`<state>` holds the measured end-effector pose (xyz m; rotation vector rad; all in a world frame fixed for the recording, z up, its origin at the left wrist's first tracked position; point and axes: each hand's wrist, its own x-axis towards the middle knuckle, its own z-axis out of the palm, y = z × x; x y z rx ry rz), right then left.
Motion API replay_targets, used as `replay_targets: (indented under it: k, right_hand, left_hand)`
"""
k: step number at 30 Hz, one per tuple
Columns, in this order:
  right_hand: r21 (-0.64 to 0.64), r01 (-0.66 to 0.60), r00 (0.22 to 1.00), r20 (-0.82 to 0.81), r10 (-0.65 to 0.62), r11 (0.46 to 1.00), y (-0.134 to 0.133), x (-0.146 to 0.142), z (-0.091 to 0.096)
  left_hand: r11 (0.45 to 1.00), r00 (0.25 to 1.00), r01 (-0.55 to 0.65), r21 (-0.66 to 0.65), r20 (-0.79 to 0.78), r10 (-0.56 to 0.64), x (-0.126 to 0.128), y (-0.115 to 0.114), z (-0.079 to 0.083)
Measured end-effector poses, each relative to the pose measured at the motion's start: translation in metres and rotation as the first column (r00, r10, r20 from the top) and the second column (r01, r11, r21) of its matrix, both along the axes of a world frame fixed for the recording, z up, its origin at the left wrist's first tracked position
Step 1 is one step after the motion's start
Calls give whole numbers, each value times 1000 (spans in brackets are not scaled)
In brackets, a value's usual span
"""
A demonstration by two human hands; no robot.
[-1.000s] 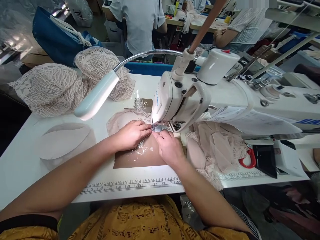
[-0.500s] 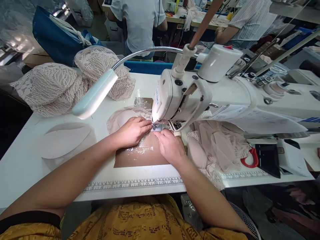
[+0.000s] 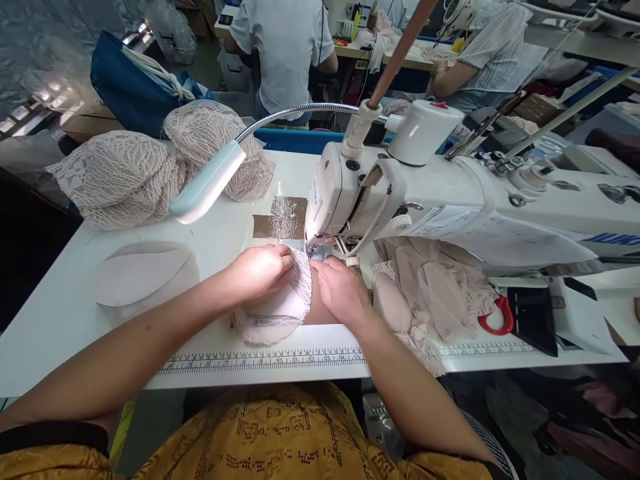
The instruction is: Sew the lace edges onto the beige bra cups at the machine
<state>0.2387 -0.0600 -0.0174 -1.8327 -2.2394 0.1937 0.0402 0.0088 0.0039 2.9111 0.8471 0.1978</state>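
A pale pink lace bra cup piece (image 3: 277, 313) lies under the needle area of the white sewing machine (image 3: 345, 193), its scalloped edge curving toward me. My left hand (image 3: 263, 272) is closed on its upper left part, fingers curled and thumb hidden. On the other side, my right hand (image 3: 343, 288) pinches at the cup's right edge, close by the presser foot (image 3: 311, 251). Brown tape (image 3: 323, 308) covers the table beneath the work.
Stacked lace cups (image 3: 120, 177) sit at back left, with sheer oval pieces (image 3: 147, 277) nearer. A lamp (image 3: 207, 183) hangs over the table. Right of the machine lie piled lace garments (image 3: 430, 287) and red-handled scissors (image 3: 499, 317). A printed ruler (image 3: 260, 360) runs along the front edge. Two co-workers sit beyond.
The lace cup has swung round from behind my left hand toward the front, uncovering brown tape at the back. My left hand has shifted slightly left; my right stays by the needle.
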Motion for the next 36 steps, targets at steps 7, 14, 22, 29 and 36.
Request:
replay_targets:
  k: [7, 14, 22, 29, 36]
  right_hand:
    - [18, 0, 1000, -17, 0, 1000, 0, 0, -1]
    - [19, 2, 1000, 7, -2, 1000, -1, 1, -1]
    - [9, 1, 1000, 15, -1, 1000, 0, 0, 1]
    - [19, -22, 999, 26, 22, 1000, -2, -1, 2]
    - [-10, -30, 999, 40, 30, 1000, -3, -2, 5]
  left_hand:
    - [998, 995, 53, -15, 84, -52, 10, -8, -10]
    - [995, 994, 99, -17, 49, -98, 9, 0, -11]
    - [993, 990, 120, 21, 71, -121, 9, 1, -15]
    - [994, 992, 95, 55, 81, -100, 8, -3, -20]
    - [988, 984, 148, 32, 100, -150, 6, 1, -17]
